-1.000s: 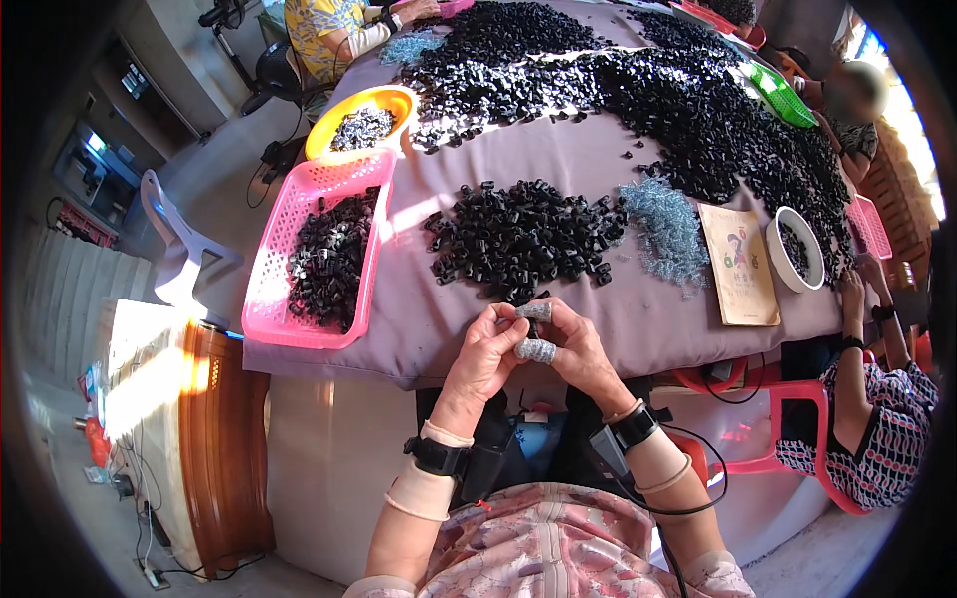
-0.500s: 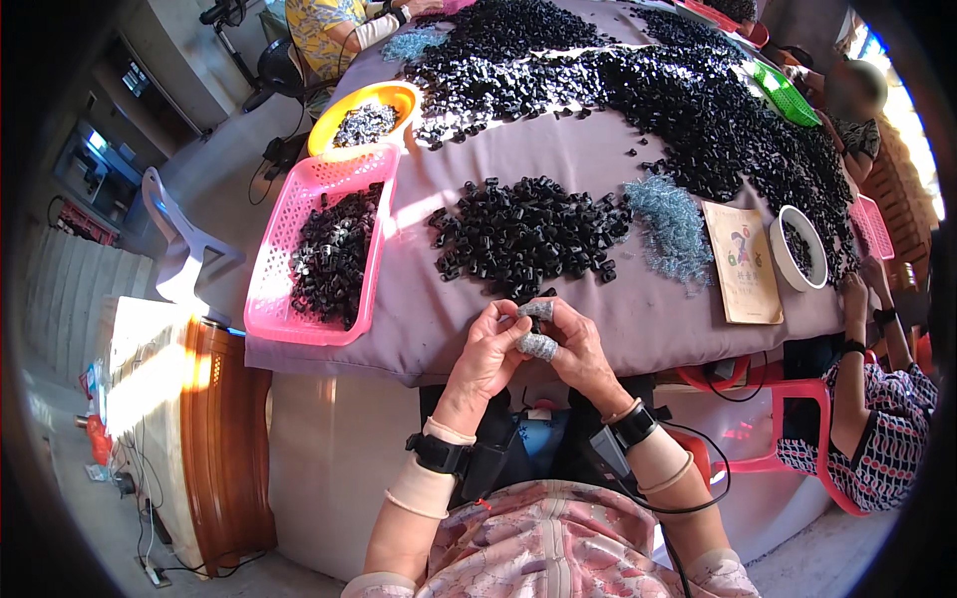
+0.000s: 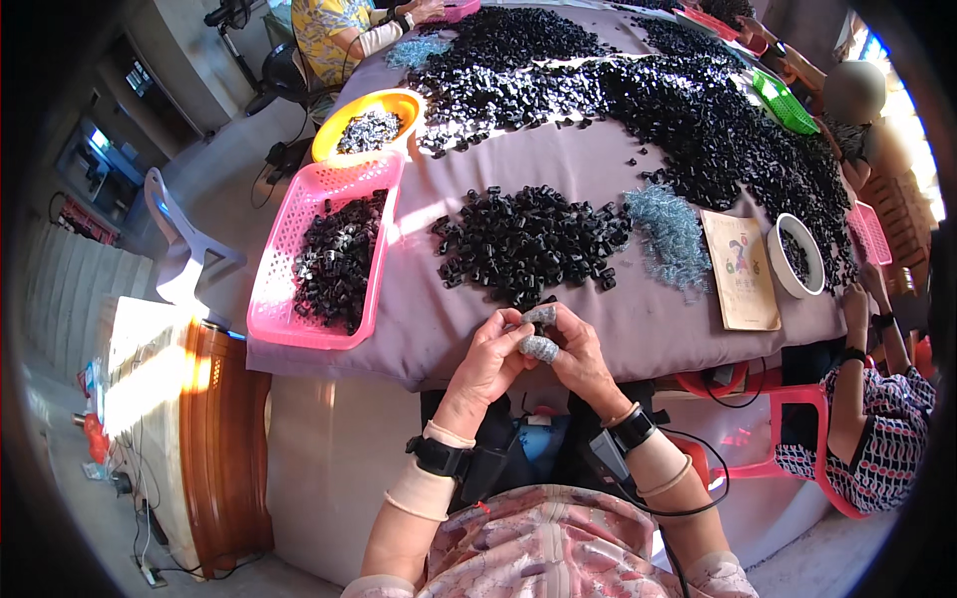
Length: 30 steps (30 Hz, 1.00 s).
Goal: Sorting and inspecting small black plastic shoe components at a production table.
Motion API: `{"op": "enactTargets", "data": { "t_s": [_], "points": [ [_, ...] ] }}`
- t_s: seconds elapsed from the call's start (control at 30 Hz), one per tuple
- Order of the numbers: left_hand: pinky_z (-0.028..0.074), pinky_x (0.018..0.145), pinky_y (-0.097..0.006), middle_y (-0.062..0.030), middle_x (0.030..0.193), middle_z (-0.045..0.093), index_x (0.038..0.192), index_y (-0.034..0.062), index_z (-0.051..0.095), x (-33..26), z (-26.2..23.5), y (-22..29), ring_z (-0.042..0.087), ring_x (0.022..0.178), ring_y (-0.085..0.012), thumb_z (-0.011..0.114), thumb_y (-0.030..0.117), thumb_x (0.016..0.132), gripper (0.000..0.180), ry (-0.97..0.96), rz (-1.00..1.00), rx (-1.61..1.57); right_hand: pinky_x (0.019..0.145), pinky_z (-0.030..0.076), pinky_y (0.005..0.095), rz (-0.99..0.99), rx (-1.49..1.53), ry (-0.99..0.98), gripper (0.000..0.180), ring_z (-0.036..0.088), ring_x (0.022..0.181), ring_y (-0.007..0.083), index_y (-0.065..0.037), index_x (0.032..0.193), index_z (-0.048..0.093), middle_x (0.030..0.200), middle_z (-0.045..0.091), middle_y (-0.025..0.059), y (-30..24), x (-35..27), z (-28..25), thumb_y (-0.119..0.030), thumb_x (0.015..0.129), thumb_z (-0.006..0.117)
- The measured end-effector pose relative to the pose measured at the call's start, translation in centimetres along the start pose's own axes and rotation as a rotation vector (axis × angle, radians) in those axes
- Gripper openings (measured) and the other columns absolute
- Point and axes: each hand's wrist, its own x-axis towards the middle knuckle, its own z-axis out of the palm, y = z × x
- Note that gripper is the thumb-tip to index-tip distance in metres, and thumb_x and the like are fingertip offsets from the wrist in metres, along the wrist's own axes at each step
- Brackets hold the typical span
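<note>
While your two hands meet at the lower middle of the frame, your left hand (image 3: 490, 361) and right hand (image 3: 578, 359) are pinched together on one small black part (image 3: 538, 321), with grey wraps on two fingertips (image 3: 539, 348). The part sits just off the near edge of the bench (image 3: 598, 329), right below one loose heap of black parts (image 3: 528, 241). One pink basket (image 3: 269, 299) of black parts lies at centre left, and one yellow bowl (image 3: 394, 100) sits above it. One blue-grey pile of wire pieces (image 3: 670, 234), one booklet (image 3: 740, 269) and one white bowl (image 3: 776, 261) lie at centre right. A co-worker's hand (image 3: 855, 299) rests at the bench's right edge.
</note>
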Motion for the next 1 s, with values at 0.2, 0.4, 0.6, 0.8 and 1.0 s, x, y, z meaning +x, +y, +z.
{"op": "enactTargets", "data": {
  "t_s": [0.2,0.4,0.6,0.8,1.0],
  "points": [
    [0.049,0.067,-0.029,-0.0036,0.092,0.059,0.099,0.011,0.053,0.0,0.2,0.3,0.059,0.082,-0.0161,0.056,0.005,0.085,0.016,0.074,0.001,-0.013,0.068,0.046,0.0284,-0.187,-0.33,0.007,0.031,0.054,0.067,0.015,-0.003,0.102,0.059,0.084,0.056,0.0063,-1.1,0.0,-0.1,-0.01,0.075,0.072],
    [0.044,0.053,-0.026,-0.0122,0.077,0.059,0.088,0.0082,0.051,-0.1,1.5,0.9,0.053,0.057,-0.0128,0.058,0.003,0.085,0.01,0.094,-0.013,-0.072,0.064,0.047,0.0327,-0.291,-0.723,0.471,0.012,0.058,0.072,0.0283,-0.001,0.088,0.062,0.087,0.058,0.0136,-1.7,1.7,-6.4,-0.001,0.076,0.063],
    [0.043,0.05,-0.025,-0.0111,0.077,0.059,0.089,0.0077,0.052,-0.1,1.9,-0.1,0.053,0.057,-0.012,0.06,0.005,0.085,0.009,0.143,0.058,-0.033,0.076,0.045,0.0455,-0.105,-1.124,0.424,0.023,0.053,0.091,0.0412,0.001,0.093,0.055,0.098,0.053,0.0194,0.4,3.2,-10.2,0.006,0.071,0.048],
    [0.043,0.045,-0.023,-0.0103,0.076,0.059,0.093,0.0092,0.051,-2.9,3.2,3.3,0.052,0.053,-0.011,0.059,0.008,0.087,0.01,0.211,0.239,0.14,0.067,0.047,0.0445,-0.164,-1.312,0.377,0.019,0.055,0.084,0.0362,-0.003,0.091,0.05,0.092,0.05,0.0159,0.5,2.9,-9.6,0.004,0.073,0.05],
    [0.039,0.038,-0.024,-0.0093,0.071,0.059,0.094,0.0063,0.048,-4.2,2.4,14.9,0.05,0.046,-0.011,0.06,0.016,0.088,0.016,0.636,0.69,0.217,0.065,0.047,0.0445,-0.071,-1.302,0.373,0.021,0.055,0.083,0.0359,-0.006,0.093,0.05,0.091,0.049,0.0159,0.7,3.3,-9.9,0.002,0.073,0.051]
  ]
}}
